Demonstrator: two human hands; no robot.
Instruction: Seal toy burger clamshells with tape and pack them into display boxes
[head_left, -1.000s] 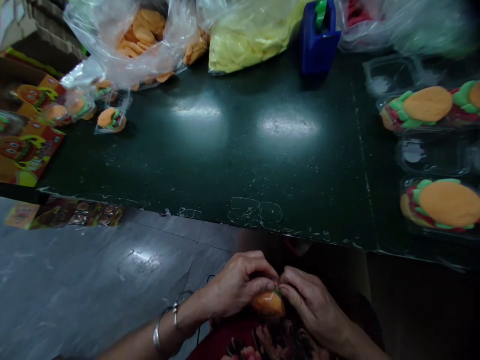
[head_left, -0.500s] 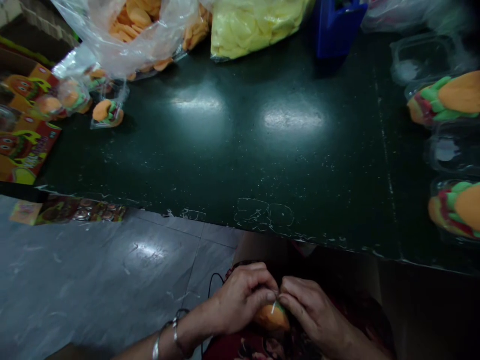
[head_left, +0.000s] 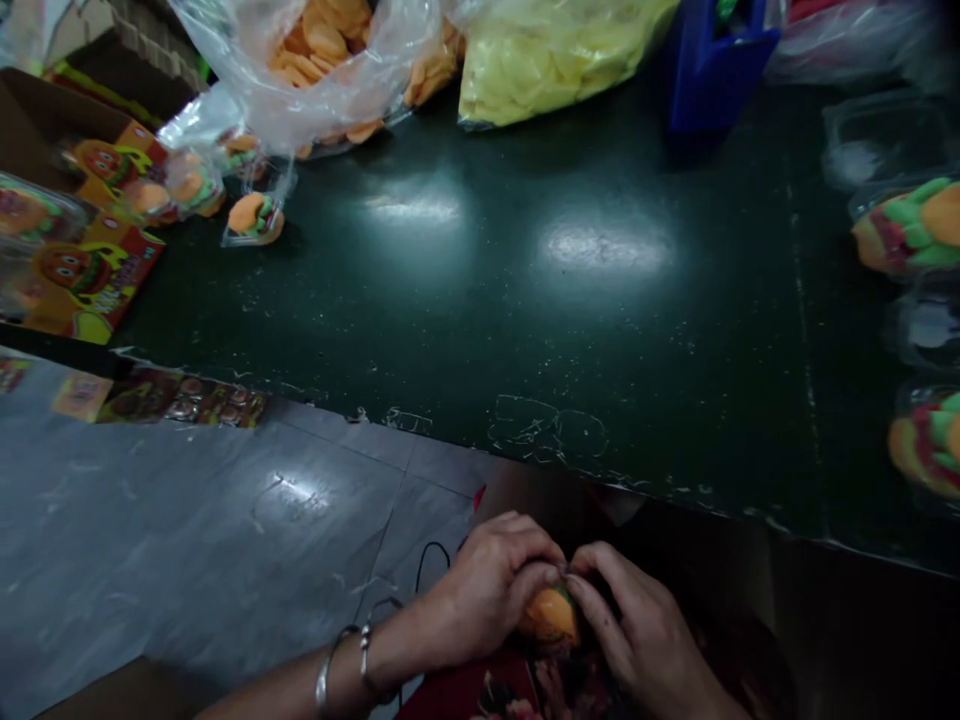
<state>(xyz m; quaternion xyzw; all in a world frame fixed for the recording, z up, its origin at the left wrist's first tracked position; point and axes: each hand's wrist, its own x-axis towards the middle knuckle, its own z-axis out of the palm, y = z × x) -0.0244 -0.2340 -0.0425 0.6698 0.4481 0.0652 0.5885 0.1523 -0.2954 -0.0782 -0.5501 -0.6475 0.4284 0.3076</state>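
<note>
Both hands meet low in the view, below the near edge of the dark green table (head_left: 525, 300), over my lap. My left hand (head_left: 491, 585), with bangles on the wrist, curls its fingers round a small orange burger-shaped sweet (head_left: 551, 615). My right hand (head_left: 637, 630) pinches the same sweet from the right, thumb and fingers pressed to its top. Only the sweet's orange top shows between the fingers.
A clear bag of orange discs (head_left: 337, 50) and a bag of yellow pieces (head_left: 540, 55) lie at the table's far edge beside a blue tape holder (head_left: 712, 70). Packed burger sweets (head_left: 911, 225) line the right side. Printed cartons (head_left: 90, 270) and wrapped sweets (head_left: 255, 215) sit at left.
The view has shifted, so the table's things appear further right and lower. Both hands stay closed on the sweet over my lap, fingers working slightly at its top.
</note>
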